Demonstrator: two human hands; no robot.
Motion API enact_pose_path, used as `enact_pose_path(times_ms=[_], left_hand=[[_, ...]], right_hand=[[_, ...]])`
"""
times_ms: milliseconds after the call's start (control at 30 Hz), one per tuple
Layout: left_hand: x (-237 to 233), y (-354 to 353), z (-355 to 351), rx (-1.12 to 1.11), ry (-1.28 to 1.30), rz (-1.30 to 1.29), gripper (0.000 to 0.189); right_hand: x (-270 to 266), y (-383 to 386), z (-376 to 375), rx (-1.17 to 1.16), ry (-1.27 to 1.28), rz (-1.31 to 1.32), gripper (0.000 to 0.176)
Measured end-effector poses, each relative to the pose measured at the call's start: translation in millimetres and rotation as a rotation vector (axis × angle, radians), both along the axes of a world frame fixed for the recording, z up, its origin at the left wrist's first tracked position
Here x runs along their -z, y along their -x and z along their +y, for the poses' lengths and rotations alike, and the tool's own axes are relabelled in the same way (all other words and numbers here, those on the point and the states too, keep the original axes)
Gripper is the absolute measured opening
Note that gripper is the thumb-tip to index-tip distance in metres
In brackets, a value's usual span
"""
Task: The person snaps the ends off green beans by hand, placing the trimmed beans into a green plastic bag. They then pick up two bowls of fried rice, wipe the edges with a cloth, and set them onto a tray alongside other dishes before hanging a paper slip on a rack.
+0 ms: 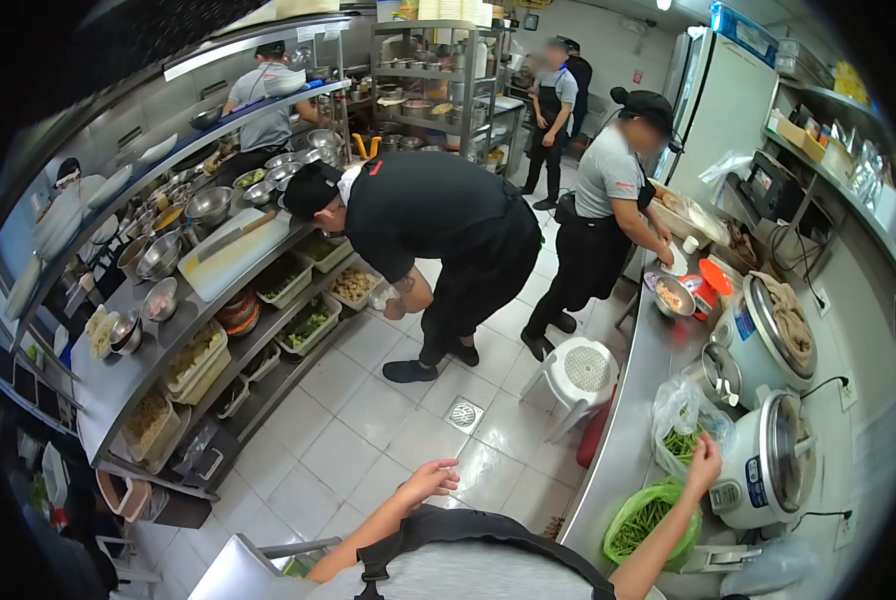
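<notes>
My left hand (430, 481) is held out over the tiled floor, its fingers stretched and nothing in them. On the right, my right hand (706, 465) is raised beside a see-through plastic bag (676, 400) of green beans (680, 443). Its fingers are bent together; whatever they hold, if anything, is too small to tell. Below that hand, on the steel counter (596, 480), stands an open bright green bag (628, 510) full of green beans (643, 527).
Rice cookers (758, 470) line the right wall. A white stool (573, 378) stands by the counter. A bent-over person (448, 215) reaches toward shelves of food tubs (308, 325); another person (608, 180) works at the counter. A cutting board (236, 252) with a knife lies left.
</notes>
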State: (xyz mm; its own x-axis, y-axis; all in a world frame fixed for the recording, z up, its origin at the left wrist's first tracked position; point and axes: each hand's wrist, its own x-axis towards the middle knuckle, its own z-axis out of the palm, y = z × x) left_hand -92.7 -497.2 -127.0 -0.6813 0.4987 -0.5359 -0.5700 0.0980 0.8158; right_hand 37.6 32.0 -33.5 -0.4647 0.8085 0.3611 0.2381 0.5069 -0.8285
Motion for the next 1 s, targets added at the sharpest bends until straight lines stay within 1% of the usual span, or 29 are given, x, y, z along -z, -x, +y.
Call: enact_pose_path(times_ms=[33, 100, 133, 167, 200, 233, 267, 300, 333, 400, 433, 467, 500, 533, 567, 600, 667, 733, 800, 833, 933, 1000], left_hand=[[0, 1, 2, 0.013, 0.002, 0.005, 0.043], [-4, 8, 6, 0.028, 0.009, 0.020, 0.041], [-8, 13, 12, 0.006, -0.010, 0.122, 0.038], [-16, 18, 23, -0.017, -0.028, 0.223, 0.035], [-25, 23, 35, -0.039, -0.046, 0.322, 0.032], [-50, 23, 49, -0.107, 0.000, 0.530, 0.029], [-85, 18, 63, -0.176, 0.043, 0.741, 0.027], [-110, 15, 71, -0.198, 0.012, 0.996, 0.028], [-128, 12, 78, -0.222, -0.017, 1.251, 0.030], [-149, -1, 95, -0.085, -0.119, 1.426, 0.027], [-152, -5, 99, -0.007, -0.175, 1.509, 0.025], [-145, -4, 100, 0.084, -0.156, 1.548, 0.021], [-133, -2, 102, 0.173, -0.137, 1.587, 0.016], [-134, -1, 102, 0.260, -0.114, 1.625, 0.012], [-137, -1, 102, 0.211, -0.090, 1.653, 0.007], [-131, 2, 102, 0.229, -0.014, 1.637, 0.008], [-99, 8, 104, 0.263, 0.137, 1.587, 0.011], [-91, 10, 106, 0.224, 0.156, 1.542, 0.014], [-92, 21, 109, 0.110, 0.045, 1.513, 0.018], [-96, 22, 108, 0.052, 0.141, 1.496, 0.021], [-92, 23, 105, 0.101, 0.204, 1.454, 0.022], [-77, 25, 102, 0.121, 0.187, 1.500, 0.023]], right_hand=[[3, 7, -13, -0.030, 0.017, 0.000, 0.024], [-5, 32, -75, -0.152, 0.189, 0.080, 0.019], [-2, 41, -103, -0.215, 0.149, -0.084, 0.018], [0, 52, -135, -0.277, 0.108, -0.250, 0.021], [-27, 62, -192, -0.353, 0.114, -0.344, 0.031], [0, 74, -213, -0.437, 0.149, -0.370, 0.039], [6, 80, -239, -0.612, 0.449, -0.333, 0.039], [9, 85, -260, -0.739, 0.831, -0.238, 0.037], [14, 90, -279, -0.857, 1.214, -0.133, 0.038], [34, 102, -310, -0.857, 1.585, 0.176, 0.042], [42, 105, -319, -0.956, 1.583, 0.185, 0.043], [50, 108, -329, -1.056, 1.577, 0.193, 0.044], [39, 108, -332, -1.126, 1.721, 0.127, 0.046], [30, 105, -333, -1.145, 1.760, 0.129, 0.048], [20, 102, -335, -1.164, 1.800, 0.131, 0.050], [11, 99, -337, -1.182, 1.839, 0.131, 0.052], [10, 93, -342, -1.128, 1.827, 0.187, 0.053], [-2, 90, -342, -1.136, 1.818, 0.209, 0.055], [-8, 89, -338, -1.194, 1.821, 0.201, 0.057], [-7, 89, -335, -1.226, 1.729, 0.171, 0.054], [2, 81, -329, -1.117, 1.710, 0.032, 0.051], [4, 77, -332, -1.012, 1.709, -0.020, 0.047]])
